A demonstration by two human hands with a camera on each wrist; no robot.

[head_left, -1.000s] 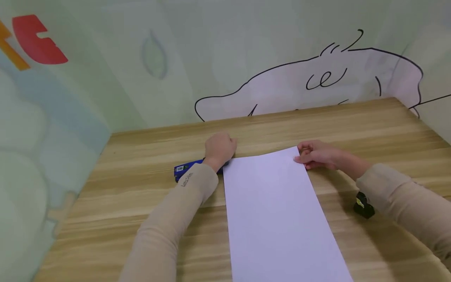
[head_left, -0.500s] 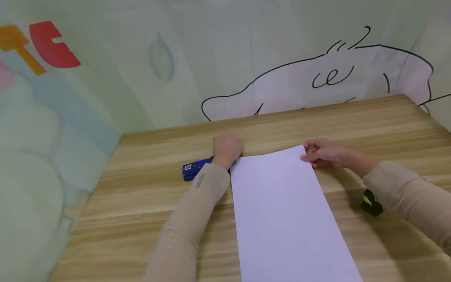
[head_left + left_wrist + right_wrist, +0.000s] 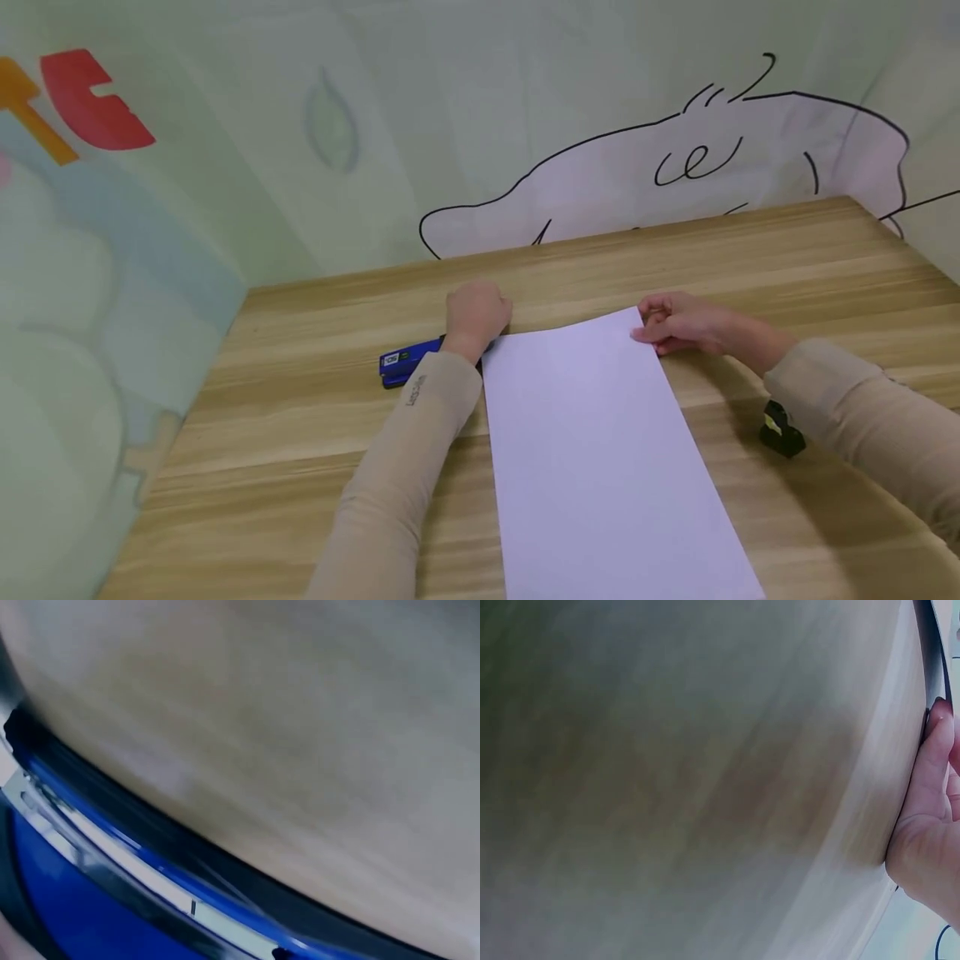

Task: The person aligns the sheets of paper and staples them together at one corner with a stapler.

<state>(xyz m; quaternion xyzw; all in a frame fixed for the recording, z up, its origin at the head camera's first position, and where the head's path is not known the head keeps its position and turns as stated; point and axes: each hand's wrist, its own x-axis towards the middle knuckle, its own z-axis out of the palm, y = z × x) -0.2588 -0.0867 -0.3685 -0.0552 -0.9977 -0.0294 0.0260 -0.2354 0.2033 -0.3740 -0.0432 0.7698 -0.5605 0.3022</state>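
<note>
A blue stapler (image 3: 405,360) lies at the far-left corner of the white paper (image 3: 592,450). My left hand (image 3: 477,315) grips the stapler's front part from above, and its fingers are mostly hidden behind the back of the hand. In the left wrist view, the side of the blue stapler (image 3: 105,907) with its silver rail runs across the lower left. The far-right corner of the paper is pinched between the thumb and fingers of my right hand (image 3: 684,323), and that corner is raised a little. Only the edge of the right hand (image 3: 930,810) shows in the right wrist view.
A small black object with a yellow mark (image 3: 782,432) stands right of the paper, beside the right sleeve (image 3: 847,417). The wooden table (image 3: 300,450) ends at the back against a printed wall covering (image 3: 480,125).
The head view shifts slightly. Both hands keep their places on the stapler and the paper, with no visible move on the table.
</note>
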